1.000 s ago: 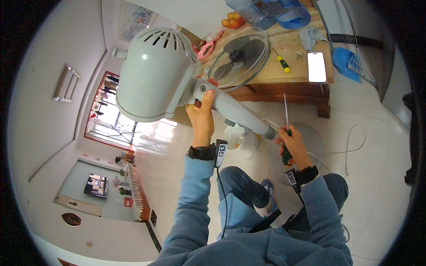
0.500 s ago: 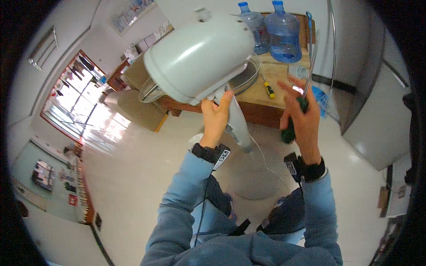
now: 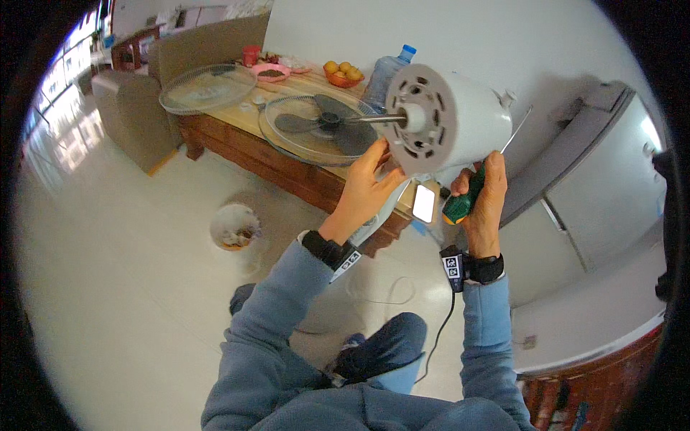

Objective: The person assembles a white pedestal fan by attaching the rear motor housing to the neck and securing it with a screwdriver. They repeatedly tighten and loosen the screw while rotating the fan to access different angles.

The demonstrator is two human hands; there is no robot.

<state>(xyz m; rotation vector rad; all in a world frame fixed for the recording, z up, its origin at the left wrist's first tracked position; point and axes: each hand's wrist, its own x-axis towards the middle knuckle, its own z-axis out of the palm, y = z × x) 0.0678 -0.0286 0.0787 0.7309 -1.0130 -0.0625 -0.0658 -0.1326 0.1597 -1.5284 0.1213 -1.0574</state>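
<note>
A white fan motor head is held up before me, its round slotted front plate and bare metal shaft turned to the left. My left hand grips it under the plate, where the pale fan neck slants down; its fingertips are partly hidden. A screwdriver with a green and orange handle is closed in my right hand. Its thin metal blade rises past the back of the motor housing, and whether they touch I cannot tell.
Behind, a wooden table bears dark fan blades, a wire guard, a fruit basket, a blue water bottle and a lit phone. A white bin stands on the floor. A grey cabinet is at right.
My view has turned, and the fan head now shows its front plate and sits farther right. My left hand has shifted under the plate. My right fingers have closed tighter round the screwdriver.
</note>
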